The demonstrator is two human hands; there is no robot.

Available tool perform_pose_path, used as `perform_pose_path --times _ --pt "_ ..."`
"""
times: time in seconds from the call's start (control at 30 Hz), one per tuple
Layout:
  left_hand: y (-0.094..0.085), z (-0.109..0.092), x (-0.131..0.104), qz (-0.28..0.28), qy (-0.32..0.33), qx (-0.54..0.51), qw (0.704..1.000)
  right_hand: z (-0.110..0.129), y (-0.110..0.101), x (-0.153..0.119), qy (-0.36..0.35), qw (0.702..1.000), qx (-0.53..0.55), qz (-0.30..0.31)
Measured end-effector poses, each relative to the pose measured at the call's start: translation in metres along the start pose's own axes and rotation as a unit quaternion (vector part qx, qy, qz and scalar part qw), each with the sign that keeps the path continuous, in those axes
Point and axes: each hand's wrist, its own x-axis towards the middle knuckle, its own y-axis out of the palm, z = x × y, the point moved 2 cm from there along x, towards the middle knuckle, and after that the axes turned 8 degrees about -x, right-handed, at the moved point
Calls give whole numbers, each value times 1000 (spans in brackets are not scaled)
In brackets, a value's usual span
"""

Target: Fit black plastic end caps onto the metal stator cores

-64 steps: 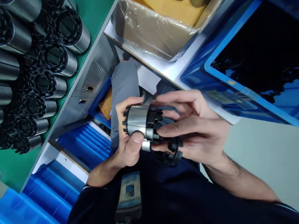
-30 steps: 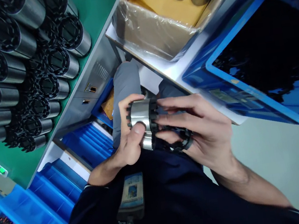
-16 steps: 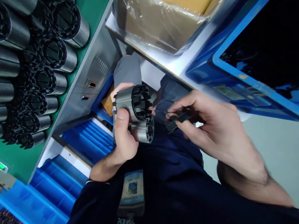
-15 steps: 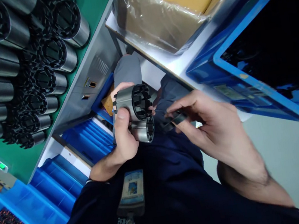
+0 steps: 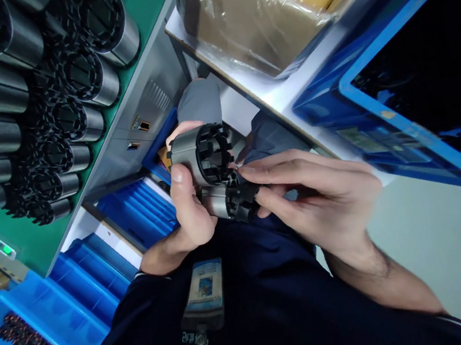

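My left hand grips two short steel cylinders stacked one over the other. The upper cylinder carries a black toothed plastic end ring facing right. My right hand presses a second black plastic ring against the open end of the lower cylinder, fingertips on the ring's rim. Both hands are held over my lap, above dark blue clothing and a hanging badge.
Rows of steel cylinders with black rings lie on a green mat at upper left. A plastic-lined cardboard box and a blue crate of black parts sit on the white bench. Blue bins stand at lower left.
My right hand, which held a loose black ring apart from the cylinders half a second ago, has moved left and set the ring against the lower cylinder's end.
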Motion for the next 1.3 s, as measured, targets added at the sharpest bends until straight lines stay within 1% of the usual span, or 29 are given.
perform_pose_path --times 0.07,0.13,0.2,0.23,0.33,0.37,0.4,0.43,0.5,0.53,0.6,0.67,0.7,0.73,0.8,0.97,1.13,1.2,1.3 --pt "-1 -2 2 -56 42 -34 997 -3 1 0 -1 1000 -2 18" --pt "-2 -3 3 -86 52 -47 994 -6 -1 0 4 999 2 38" --pt "-3 -2 4 -98 57 -46 992 -8 -7 -1 -5 999 5 42" --pt "-4 -2 4 -102 60 -44 992 -8 -10 -1 -16 999 1 31" --pt "-4 -1 3 -101 56 -41 992 -9 -16 -3 -48 997 -40 -37" --pt "-4 -1 2 -102 53 -47 992 -9 -15 -3 -59 996 -47 -54" --pt "-3 -1 2 -106 57 -53 991 -9 -13 -4 -67 995 -46 -58" --pt "-3 -1 1 -114 67 -55 990 -9 -9 -5 -75 995 -36 -51" --pt "-2 -1 0 -133 80 -29 988 -8 1 -6 -85 996 -8 -11" --pt "-2 1 -1 -132 72 0 989 -8 5 -7 -87 996 2 8" --pt "-1 4 -1 -98 33 59 993 -9 12 -10 -87 996 7 29" --pt "2 5 0 -31 -9 90 995 -11 16 -14 -91 996 0 16" --pt "3 4 0 -9 -20 92 995 -12 17 -15 -91 996 -4 6" --pt "4 2 0 -1 -21 89 996 -14 17 -17 -91 996 -9 -4" --pt "6 -3 0 -10 -14 73 997 -17 18 -20 -89 996 -11 -17" --pt "7 -14 0 -48 3 45 998 -21 18 -20 -97 995 24 -5" --pt "4 -19 -1 -102 39 -40 993 -20 14 -18 -93 995 14 14" --pt "2 -19 -2 -96 52 -47 993 -18 13 -18 -97 995 4 19" --pt "-2 -18 -4 -72 63 -46 994 -14 9 -17 -103 995 -2 9"
